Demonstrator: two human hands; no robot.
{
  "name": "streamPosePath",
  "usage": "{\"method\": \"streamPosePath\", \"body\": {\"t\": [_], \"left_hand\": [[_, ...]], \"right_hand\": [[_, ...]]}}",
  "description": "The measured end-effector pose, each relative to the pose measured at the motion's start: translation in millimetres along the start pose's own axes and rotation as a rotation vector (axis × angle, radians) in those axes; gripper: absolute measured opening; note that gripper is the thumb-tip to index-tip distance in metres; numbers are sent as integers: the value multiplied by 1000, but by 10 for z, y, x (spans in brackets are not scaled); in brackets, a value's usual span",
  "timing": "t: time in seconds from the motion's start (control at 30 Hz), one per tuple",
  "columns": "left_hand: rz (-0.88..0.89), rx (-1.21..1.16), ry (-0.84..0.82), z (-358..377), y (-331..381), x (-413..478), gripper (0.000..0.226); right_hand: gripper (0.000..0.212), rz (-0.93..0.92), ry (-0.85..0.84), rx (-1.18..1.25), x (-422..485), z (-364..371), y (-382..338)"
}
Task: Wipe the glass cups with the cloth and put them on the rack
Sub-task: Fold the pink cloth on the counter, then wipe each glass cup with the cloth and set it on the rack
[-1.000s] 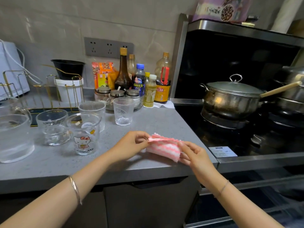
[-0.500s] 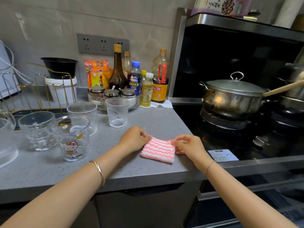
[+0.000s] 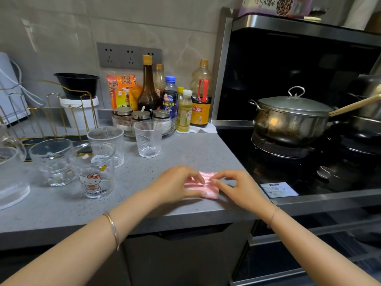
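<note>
The left hand (image 3: 177, 183) and right hand (image 3: 239, 189) both pinch the cloth (image 3: 208, 191), half hidden beneath them

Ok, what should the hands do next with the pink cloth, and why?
Probably lift the cloth with the right hand and reach the left hand to the nearest ribbed cup. Both hands pinch the cloth as it lies on the counter, and no cup is in hand yet.

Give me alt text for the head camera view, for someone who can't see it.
A left hand and right hand pinch a pink-striped cloth on a grey counter. Glass cups stand further left, before a gold rack; a lidded pot sits on the stove at right.
</note>
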State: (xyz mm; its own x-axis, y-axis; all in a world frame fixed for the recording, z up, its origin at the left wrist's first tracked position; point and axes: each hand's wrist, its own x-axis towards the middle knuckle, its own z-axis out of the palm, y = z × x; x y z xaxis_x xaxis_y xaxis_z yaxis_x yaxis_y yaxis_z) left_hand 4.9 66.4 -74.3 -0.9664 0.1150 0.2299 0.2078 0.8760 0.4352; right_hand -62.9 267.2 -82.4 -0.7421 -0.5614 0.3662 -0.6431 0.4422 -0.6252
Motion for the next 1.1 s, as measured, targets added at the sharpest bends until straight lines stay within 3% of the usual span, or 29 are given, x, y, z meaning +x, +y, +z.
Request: {"method": "streamPosePath", "body": {"t": [0.17, 0.27, 0.37, 0.4, 0.5, 0.67, 0.83, 0.9, 1.0, 1.1], "left_hand": [[115, 190, 23, 57, -1, -33, 24], [50, 141, 57, 72, 20, -22, 25], [-22, -208, 68, 16, -9, 1, 12], [-22, -314, 80, -24, 1, -4, 11], [-40, -517, 144, -167, 89, -78, 12], [-102, -565, 381, -382, 102, -178, 18], [-229, -675, 550, -694, 60, -343, 13], [-215, -637, 616, -798, 24, -436, 14], [-180, -358, 679, -947, -105, -608, 6], [-239, -151, 761, -1058, -296, -849, 19]], "right_hand": [[40, -124, -129, -177, -171, 2, 19], [35, -117, -105, -176, -149, 37, 84], [5, 2, -38, 100, -60, 30, 5], [4, 24, -23, 211, -33, 30, -62], [10, 31, -45, 426, 37, 40, -303], [18, 149, -142, 794, 89, 171, -650], [44, 311, -263, 1259, 153, 474, -1024], [42, 318, -241, 1334, 194, 605, -1169], [33, 315, -203, 1347, 254, 778, -1318], [29, 415, -121, 1337, 339, 936, -1376]]}}
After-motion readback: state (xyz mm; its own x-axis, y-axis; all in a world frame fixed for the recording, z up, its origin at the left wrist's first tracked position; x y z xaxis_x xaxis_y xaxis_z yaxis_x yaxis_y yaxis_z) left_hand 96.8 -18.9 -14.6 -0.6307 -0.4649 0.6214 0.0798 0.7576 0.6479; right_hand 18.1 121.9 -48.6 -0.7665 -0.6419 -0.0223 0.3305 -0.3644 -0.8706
